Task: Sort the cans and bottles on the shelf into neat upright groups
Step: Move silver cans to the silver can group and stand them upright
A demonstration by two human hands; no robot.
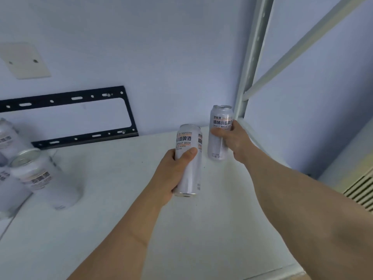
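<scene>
On the shelf [121, 199], far right corner | right hand [232, 140] gripped upright can [220, 126] | left hand [171, 174] clasped second can [188, 158] | left cans [34, 170] remained ungrouped, some tilted.

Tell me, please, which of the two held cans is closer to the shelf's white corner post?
The can in the right hand, near the back right corner beside the post. The left hand's can is nearer the camera.

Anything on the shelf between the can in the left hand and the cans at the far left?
Head view: only bare white shelf between the left-hand can and the left cans.
</scene>
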